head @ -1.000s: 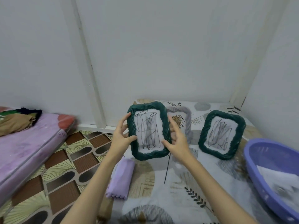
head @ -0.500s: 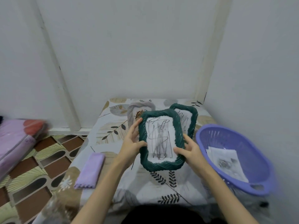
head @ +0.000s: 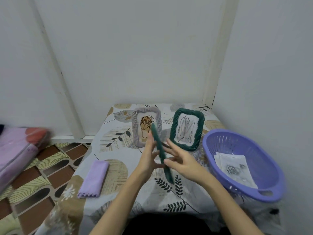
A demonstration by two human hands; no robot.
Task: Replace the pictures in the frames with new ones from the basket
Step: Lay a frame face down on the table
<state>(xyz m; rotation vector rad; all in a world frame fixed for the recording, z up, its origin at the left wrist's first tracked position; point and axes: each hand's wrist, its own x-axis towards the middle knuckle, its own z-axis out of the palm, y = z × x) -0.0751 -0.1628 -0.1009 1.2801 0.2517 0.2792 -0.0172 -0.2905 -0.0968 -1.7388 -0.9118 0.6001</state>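
Observation:
I hold a dark green woven picture frame (head: pixel 162 156) edge-on above the table, between both hands. My left hand (head: pixel 149 158) pinches its left side with thumb and fingers. My right hand (head: pixel 183 162) touches its other side with spread, straight fingers. A second green frame (head: pixel 187 128) with a scribble picture stands behind, and a grey frame (head: pixel 146 126) with an orange-black scribble stands to its left. The purple basket (head: pixel 264 189) at the right holds paper pictures (head: pixel 234 168).
A folded lilac cloth (head: pixel 94 178) lies on the leaf-patterned tablecloth (head: pixel 118 167) to the left of my arms. White walls close the table in at the back and right. A purple mattress (head: pixel 15 150) lies on the patterned floor at the far left.
The held green frame has turned from facing me to edge-on and has come lower. My right fingers have straightened and spread. The view has swung right, so the basket shows fully.

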